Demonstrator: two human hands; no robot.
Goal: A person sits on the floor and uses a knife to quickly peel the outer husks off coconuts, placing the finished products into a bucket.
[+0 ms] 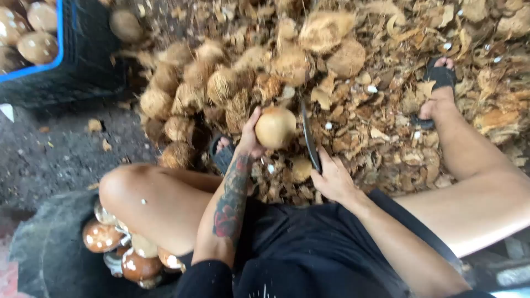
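Your left hand (251, 135) held a round, pale-brown peeled coconut (275, 127) up in front of you, its fingers curled around the left side of the shell and pressed against it, above the husk-strewn ground between your knees. Your right hand (333, 177) gripped the handle of a dark, long-bladed knife (309, 138), fingers closed tight around it, with the blade pointing up and away from you — its flat edge lay just beside the coconut's right side, though whether it touched the shell could not be told. Beyond the coconut lay a heap of unpeeled coconuts (221, 83), brown and fibrous, amid a thick litter of husk scraps (386, 127) spread across the ground. At the upper left stood a blue plastic crate (55, 60) with peeled coconuts inside it. Beside your left knee, at the lower left, a dark tub (49, 248) held more peeled coconuts, glossy and spotted — wet-looking. Your feet rested in black sandals (440, 77) on the husks.
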